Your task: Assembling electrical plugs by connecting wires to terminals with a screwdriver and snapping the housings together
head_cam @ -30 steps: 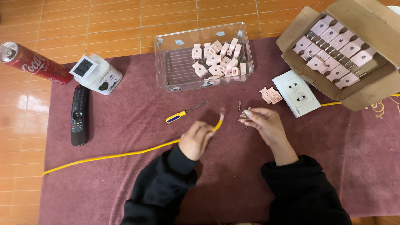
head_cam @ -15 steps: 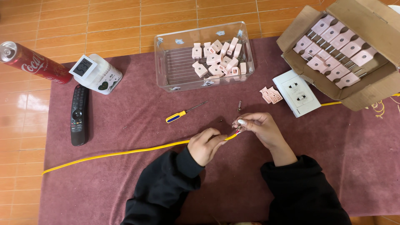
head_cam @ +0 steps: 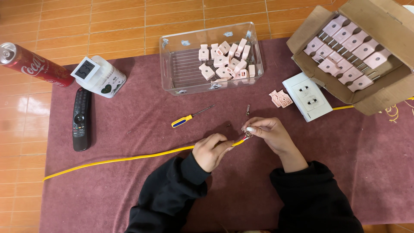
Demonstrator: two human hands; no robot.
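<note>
The clear plastic bin [head_cam: 172,64] holds loose pink plugs [head_cam: 226,62] — its left half bare. Right of it, the cardboard box [head_cam: 388,92] holds rowed plugs. Below the bin, the left hand [head_cam: 211,151] pinches the yellow cable [head_cam: 125,159]; the right hand [head_cam: 267,133] grips its end — bare mat beneath.

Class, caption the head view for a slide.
Left hand grips yellow cable; right hand works its tip above a maroon cloth.

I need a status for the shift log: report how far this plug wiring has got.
Done: pink plug parts fill the clear bin. In hand: left hand grips the yellow cable; right hand works a small part onto its end. Left: the screwdriver and a loose screw lie unused on the mat.
</note>
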